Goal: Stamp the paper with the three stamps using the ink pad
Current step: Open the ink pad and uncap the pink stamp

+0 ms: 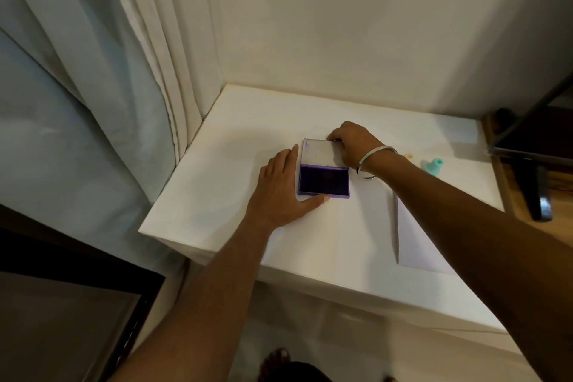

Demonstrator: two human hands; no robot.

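Head view, frame centre: ink pad (324,178) open on white table (217,183). Left hand (280,187) flat, fingers straight, bracing base; right hand (350,143) fingers curled on lid (317,152) far corner. Lay lid fully back; keep base pinned. Paper (418,245) lower right

Honestly there's nothing I can read anywhere here. The lid of my ink pad (319,152) only has a purple smudge in one corner, no lettering, and the paper (415,245) I've got beside it looks blank from where I'm standing.
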